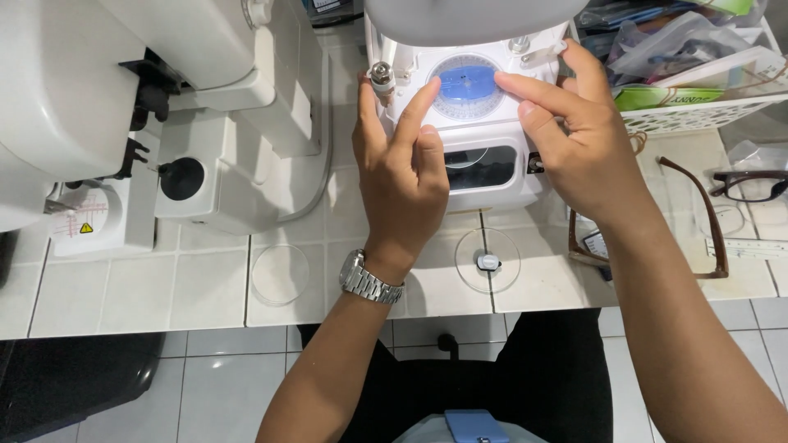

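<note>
A small white machine stands on the tiled counter, with a round graduated dial on top and a blue oval pattern piece at its centre. My left hand reaches over the machine, its index fingertip touching the blue piece's left end; a silver watch sits on that wrist. My right hand comes from the right, index finger laid on the blue piece's right end. Neither hand grips anything. A clear round lens lies on the counter at the left, and another lens with a small block on it lies in front of the machine.
A large white machine fills the left of the counter. Brown spectacle frames and black ones lie at the right, beside a ruler. A white basket of packets stands at the back right. The counter edge runs near my body.
</note>
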